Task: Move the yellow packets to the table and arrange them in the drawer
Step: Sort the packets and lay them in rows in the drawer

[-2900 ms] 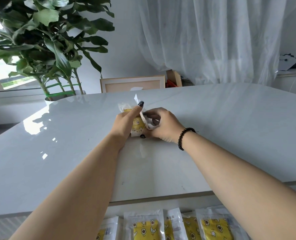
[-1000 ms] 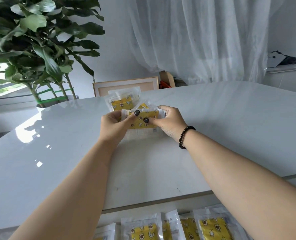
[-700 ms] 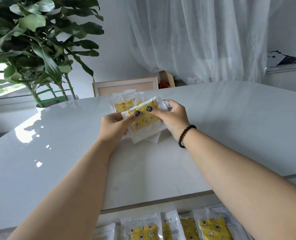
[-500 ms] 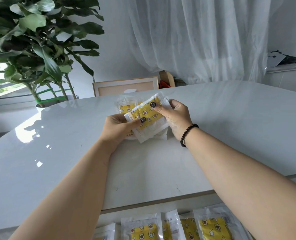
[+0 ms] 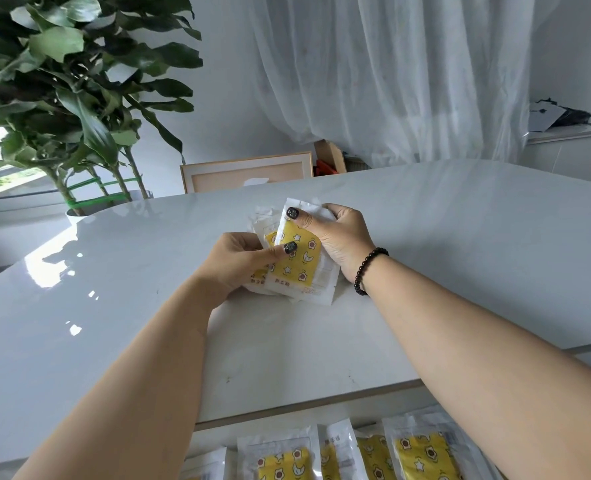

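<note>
Head view: both hands grip a small stack of yellow star-printed plastic packets (image 5: 295, 263) just above the glossy white table (image 5: 460, 244), left hand (image 5: 238, 263) thumb pinning the front, right hand (image 5: 339, 239) curled round the top edge, probably squaring them for the open drawer (image 5: 349, 452) below.

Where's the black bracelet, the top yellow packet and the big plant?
black bracelet (image 5: 366, 271): head view, beads on the right wrist.
top yellow packet (image 5: 295, 261): head view, yellow printed middle.
big plant (image 5: 62, 81): head view, leaves.
</note>
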`<action>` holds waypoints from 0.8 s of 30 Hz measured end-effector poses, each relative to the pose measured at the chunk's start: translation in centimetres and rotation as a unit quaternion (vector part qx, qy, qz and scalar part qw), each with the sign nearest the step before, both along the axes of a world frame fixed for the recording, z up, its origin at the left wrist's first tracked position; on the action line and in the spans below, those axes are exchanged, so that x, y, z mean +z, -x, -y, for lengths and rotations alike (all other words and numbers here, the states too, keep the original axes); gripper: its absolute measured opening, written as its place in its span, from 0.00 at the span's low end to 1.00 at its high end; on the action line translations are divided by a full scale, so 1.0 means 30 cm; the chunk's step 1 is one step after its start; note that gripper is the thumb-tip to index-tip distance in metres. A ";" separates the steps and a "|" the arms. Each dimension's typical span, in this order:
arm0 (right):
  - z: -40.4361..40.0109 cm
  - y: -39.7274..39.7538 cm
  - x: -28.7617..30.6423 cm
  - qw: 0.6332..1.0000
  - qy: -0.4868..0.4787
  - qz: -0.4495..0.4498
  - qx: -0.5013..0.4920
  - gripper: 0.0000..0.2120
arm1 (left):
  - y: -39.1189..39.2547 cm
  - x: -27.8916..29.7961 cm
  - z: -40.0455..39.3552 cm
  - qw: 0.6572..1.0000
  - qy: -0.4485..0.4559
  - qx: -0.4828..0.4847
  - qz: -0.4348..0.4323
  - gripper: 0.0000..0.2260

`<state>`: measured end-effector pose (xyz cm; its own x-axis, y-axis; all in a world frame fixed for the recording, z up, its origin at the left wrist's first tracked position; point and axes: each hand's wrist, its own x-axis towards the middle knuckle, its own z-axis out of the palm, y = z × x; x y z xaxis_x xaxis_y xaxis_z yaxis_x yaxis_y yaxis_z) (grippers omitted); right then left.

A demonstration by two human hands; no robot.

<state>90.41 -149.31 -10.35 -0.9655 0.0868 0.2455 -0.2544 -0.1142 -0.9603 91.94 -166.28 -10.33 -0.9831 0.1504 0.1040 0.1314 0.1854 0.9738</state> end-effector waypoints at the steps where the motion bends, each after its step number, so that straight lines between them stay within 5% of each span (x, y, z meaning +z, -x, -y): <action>1: 0.001 0.000 0.000 1.000 0.000 -0.002 -0.002 0.14 | 0.000 0.000 -0.003 1.000 -0.003 0.000 0.001 0.03; 6: 0.001 0.017 -0.002 0.999 0.020 -0.011 0.024 0.12 | 0.027 0.004 0.017 0.993 -0.084 0.086 -0.006 0.03; 11: 0.024 0.023 -0.035 0.989 -0.132 0.008 0.068 0.26 | 0.037 0.003 0.045 0.975 -0.173 0.142 0.007 0.08; 18: -0.014 0.036 -0.018 0.999 0.024 -0.004 -0.025 0.17 | 0.023 0.009 0.033 0.979 -0.176 0.098 -0.013 0.07; 21: -0.011 0.032 -0.018 0.998 0.057 -0.023 -0.027 0.12 | 0.018 0.012 0.041 0.987 -0.135 0.084 -0.018 0.21; 24: -0.006 0.026 -0.015 0.996 0.075 -0.034 -0.020 0.11 | 0.009 0.012 0.029 0.990 -0.116 0.080 -0.027 0.23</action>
<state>89.62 -149.14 -10.80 -0.9424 0.1648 0.2909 -0.3248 -0.2441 -0.9138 91.66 -167.14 -9.96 -0.9845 -0.0412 0.1706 0.1715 -0.0202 0.9850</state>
